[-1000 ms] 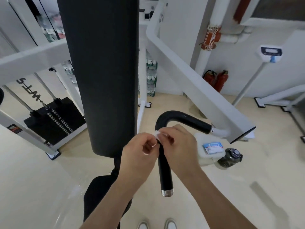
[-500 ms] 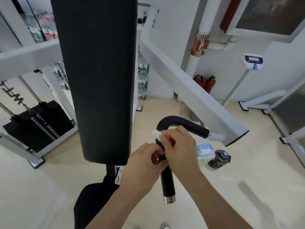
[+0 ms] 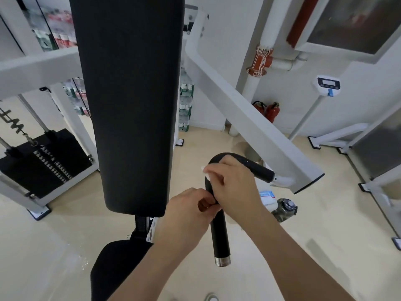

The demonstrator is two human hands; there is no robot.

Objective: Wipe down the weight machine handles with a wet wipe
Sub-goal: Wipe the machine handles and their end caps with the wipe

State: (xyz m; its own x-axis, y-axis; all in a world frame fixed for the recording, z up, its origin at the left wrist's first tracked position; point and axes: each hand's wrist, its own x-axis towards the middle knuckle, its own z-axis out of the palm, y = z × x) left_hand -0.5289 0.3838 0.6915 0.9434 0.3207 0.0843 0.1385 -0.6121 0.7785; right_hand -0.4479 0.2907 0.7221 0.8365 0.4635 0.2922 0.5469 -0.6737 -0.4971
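Beige floor [image 3: 54, 235], bottle [image 3: 285, 208] beyond handle [image 3: 221, 235]; right hand [image 3: 234, 187] clamps wipe [image 3: 206, 170], left hand [image 3: 186, 216] curled, hold unclear.

Nothing reads clearly. Black lettering [image 3: 13, 125] on the white frame [image 3: 41, 68] left of the pad [image 3: 130, 105] is turned and cut off; the wipe pack [image 3: 267, 195] label right of the pad is blurred.

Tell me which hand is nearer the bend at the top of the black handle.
Right. The right hand holds the wipe on the handle just below its bend; the left hand holds the straight shaft lower down.
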